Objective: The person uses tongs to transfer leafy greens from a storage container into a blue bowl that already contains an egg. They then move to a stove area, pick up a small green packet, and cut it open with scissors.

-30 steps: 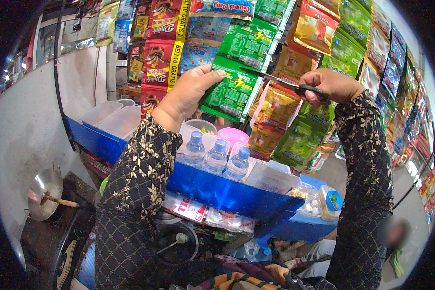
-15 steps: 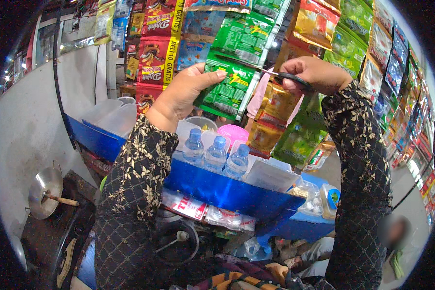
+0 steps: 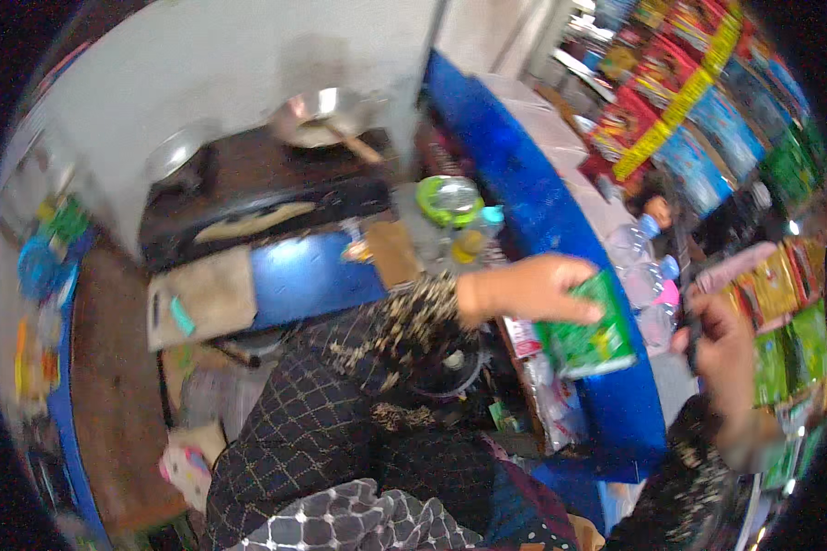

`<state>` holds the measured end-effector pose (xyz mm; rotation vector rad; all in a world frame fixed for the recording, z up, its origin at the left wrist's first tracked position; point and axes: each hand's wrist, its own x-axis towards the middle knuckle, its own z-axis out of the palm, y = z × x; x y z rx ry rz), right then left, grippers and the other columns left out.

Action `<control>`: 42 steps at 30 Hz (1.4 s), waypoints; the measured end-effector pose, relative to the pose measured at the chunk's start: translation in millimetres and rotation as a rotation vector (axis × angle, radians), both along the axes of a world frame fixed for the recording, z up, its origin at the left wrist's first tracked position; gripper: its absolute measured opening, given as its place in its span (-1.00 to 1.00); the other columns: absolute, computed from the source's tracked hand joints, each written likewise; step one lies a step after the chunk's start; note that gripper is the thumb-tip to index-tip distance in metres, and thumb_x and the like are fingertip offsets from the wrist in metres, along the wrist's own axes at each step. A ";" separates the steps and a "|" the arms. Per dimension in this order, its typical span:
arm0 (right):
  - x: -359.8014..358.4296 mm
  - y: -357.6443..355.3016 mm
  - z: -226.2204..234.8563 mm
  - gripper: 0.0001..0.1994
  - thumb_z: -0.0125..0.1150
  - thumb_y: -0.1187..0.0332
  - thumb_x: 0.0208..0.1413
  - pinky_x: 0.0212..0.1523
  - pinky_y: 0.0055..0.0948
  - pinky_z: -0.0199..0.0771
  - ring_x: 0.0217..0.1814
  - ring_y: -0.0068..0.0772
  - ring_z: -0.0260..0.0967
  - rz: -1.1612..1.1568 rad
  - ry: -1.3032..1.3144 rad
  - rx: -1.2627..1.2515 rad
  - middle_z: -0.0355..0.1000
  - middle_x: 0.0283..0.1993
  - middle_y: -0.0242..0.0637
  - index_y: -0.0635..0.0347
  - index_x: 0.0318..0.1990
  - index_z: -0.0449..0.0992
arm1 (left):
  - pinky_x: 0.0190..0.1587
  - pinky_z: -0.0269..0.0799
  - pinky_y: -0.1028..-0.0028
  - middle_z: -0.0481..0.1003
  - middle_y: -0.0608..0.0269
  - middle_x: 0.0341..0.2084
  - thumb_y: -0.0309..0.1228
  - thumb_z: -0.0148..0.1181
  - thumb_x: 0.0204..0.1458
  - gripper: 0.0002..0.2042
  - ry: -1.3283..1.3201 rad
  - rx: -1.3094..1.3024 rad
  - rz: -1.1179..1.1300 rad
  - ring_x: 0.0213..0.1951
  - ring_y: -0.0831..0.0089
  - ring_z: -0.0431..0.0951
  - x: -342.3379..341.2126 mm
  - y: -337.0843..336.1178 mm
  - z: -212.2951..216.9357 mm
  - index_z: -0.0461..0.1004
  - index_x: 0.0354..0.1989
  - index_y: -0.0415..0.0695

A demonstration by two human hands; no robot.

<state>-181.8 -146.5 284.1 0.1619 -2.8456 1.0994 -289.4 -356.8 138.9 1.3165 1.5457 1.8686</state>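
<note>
A green sachet (image 3: pixel 599 342) is pinched between the thumb and fingers of my left hand (image 3: pixel 528 286), in front of the blue shelf (image 3: pixel 560 211). The sachet hangs apart from the strips of packets. To the right, my right hand (image 3: pixel 728 354) is closed round the dark handles of a pair of scissors (image 3: pixel 695 340); motion smears them and the blades cannot be made out. Several clear plastic bottles (image 3: pixel 641 283) stand on the shelf between the two hands.
Strips of red sachets (image 3: pixel 657 87) and yellow-green ones hang at the right. At the back left is a stove (image 3: pixel 266 188) with a metal pan (image 3: pixel 317 124). A cutting board (image 3: pixel 202 298) lies nearer, beside a blue surface (image 3: pixel 317 271). A green-rimmed container (image 3: pixel 450 197) stands by the shelf.
The green sachet has come away from its hanging strip, and my left hand has brought it down. My right hand has lowered with the scissors. The view has swung left toward the stove.
</note>
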 end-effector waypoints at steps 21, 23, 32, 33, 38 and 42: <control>122.0 -384.1 -274.8 -0.61 0.13 0.52 -0.04 0.08 -0.28 0.35 0.10 -0.07 0.35 1.715 -0.233 0.017 0.38 0.06 -0.06 0.17 0.02 0.40 | -0.01 0.41 0.47 0.47 0.26 -0.13 -0.44 0.09 0.13 -0.69 -0.851 0.498 1.307 -0.09 0.49 0.47 430.7 -267.5 -152.1 0.34 0.05 -0.21; 117.1 -430.2 -279.6 -0.65 0.19 0.53 -0.06 0.10 -0.26 0.34 0.12 -0.05 0.32 1.806 -0.213 0.015 0.37 0.05 -0.04 0.16 -0.04 0.44 | -0.02 0.41 0.45 0.47 0.25 -0.15 -0.44 0.09 0.13 -0.72 -0.843 0.506 1.402 -0.11 0.49 0.48 450.0 -305.6 -152.2 0.36 0.00 -0.22; -61.2 -610.2 -216.2 -0.72 0.23 0.33 -0.02 -0.01 -0.33 0.37 -0.10 -0.21 0.36 0.918 0.393 -0.194 0.39 -0.11 -0.15 0.19 -0.12 0.50 | -0.05 0.38 0.48 0.47 0.26 -0.19 -0.48 0.11 0.08 -0.75 -0.735 0.584 1.835 -0.15 0.50 0.46 491.8 -404.8 -138.4 0.38 -0.06 -0.24; -99.4 -626.2 -218.8 -0.69 0.23 0.30 -0.02 -0.01 -0.33 0.37 -0.10 -0.19 0.37 0.794 0.456 -0.174 0.41 -0.12 -0.10 0.23 -0.11 0.50 | -0.05 0.38 0.48 0.47 0.25 -0.19 -0.48 0.11 0.08 -0.75 -0.715 0.574 1.864 -0.15 0.50 0.46 488.1 -409.5 -139.3 0.38 -0.06 -0.24; -230.4 -693.3 -239.9 -0.62 0.20 0.19 0.05 -0.21 -0.27 0.47 -0.23 -0.14 0.45 0.475 0.088 -0.066 0.47 -0.22 -0.02 0.34 -0.11 0.47 | -0.10 0.42 0.47 0.47 0.23 -0.21 -0.48 0.14 0.05 -0.73 -0.743 0.541 2.003 -0.19 0.47 0.49 467.1 -422.9 -142.6 0.38 -0.06 -0.25; -245.6 -712.8 -258.1 -0.68 0.13 0.14 0.14 -0.49 -0.37 0.44 -0.43 -0.34 0.44 0.635 -0.890 -0.413 0.50 -0.32 -0.15 0.25 -0.16 0.45 | -0.12 0.45 0.43 0.48 0.23 -0.24 -0.49 0.14 0.05 -0.75 -0.696 0.726 2.206 -0.24 0.45 0.51 450.5 -396.7 -124.0 0.38 -0.09 -0.23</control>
